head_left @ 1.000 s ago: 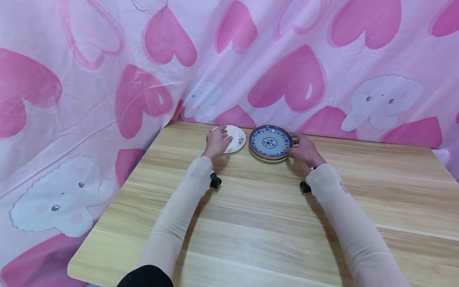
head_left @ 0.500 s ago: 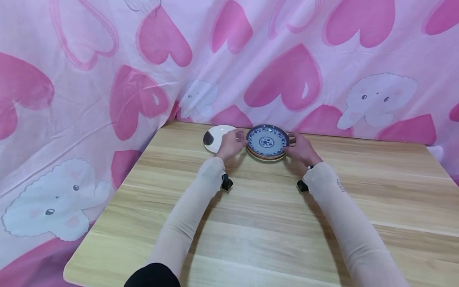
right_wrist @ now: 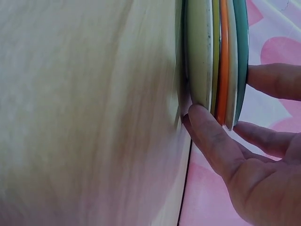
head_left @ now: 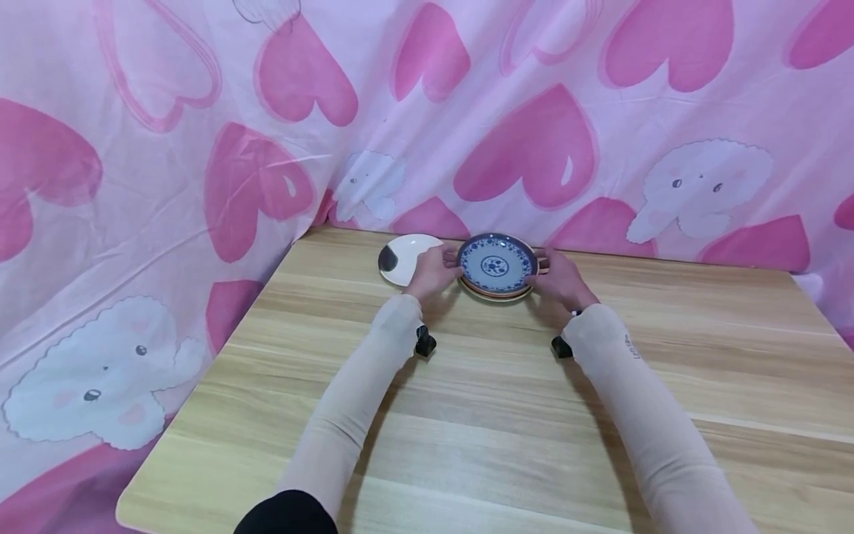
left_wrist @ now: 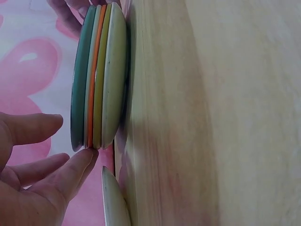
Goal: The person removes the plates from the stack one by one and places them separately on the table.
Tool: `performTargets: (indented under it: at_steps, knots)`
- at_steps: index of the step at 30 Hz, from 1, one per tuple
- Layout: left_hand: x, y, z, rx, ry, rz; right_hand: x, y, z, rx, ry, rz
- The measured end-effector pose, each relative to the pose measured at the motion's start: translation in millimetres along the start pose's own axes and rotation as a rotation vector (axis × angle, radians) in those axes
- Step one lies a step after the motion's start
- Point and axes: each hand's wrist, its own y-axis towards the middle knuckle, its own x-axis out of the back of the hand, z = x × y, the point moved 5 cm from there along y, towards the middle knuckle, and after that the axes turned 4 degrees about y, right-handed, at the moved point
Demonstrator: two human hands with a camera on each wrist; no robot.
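Note:
A stack of several plates (head_left: 495, 267) lies near the table's back edge, topped by a blue-and-white patterned one. Teal, orange, yellow and cream rims (left_wrist: 99, 80) show in the left wrist view. My right hand (head_left: 562, 280) grips the stack's right side, with fingers (right_wrist: 211, 136) at the lowest plate and another finger against the top one. On the opposite side, my left hand (head_left: 432, 273) touches the rims with its fingertips (left_wrist: 84, 162); one finger of it stands apart. A white plate (head_left: 405, 256) with a black patch lies left of the stack, partly hidden by this hand.
The wooden table (head_left: 507, 415) stretches toward me and to the right. A pink heart-patterned cloth (head_left: 527, 141) hangs right behind its back edge and along the left side.
My left hand has moved right, off the white plate and over to the left rim of the stack. The right hand stays at the stack's right side.

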Motion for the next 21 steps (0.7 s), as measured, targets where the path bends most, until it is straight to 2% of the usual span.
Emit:
performTargets:
  at_steps: [5,12,21]
  knots:
    - [-0.7,0.3,0.5,-0.003,0.035,0.003,-1.6,0.5,-0.4,0.018,-0.015,-0.007]
    - [0.8,-0.3,-0.9,-0.017,0.134,0.011,-2.4,-0.6,1.7,0.008,-0.021,-0.004]
    - [3.4,-1.4,0.1,0.009,0.112,0.010,-1.8,-0.7,2.1,-0.012,-0.011,0.012]
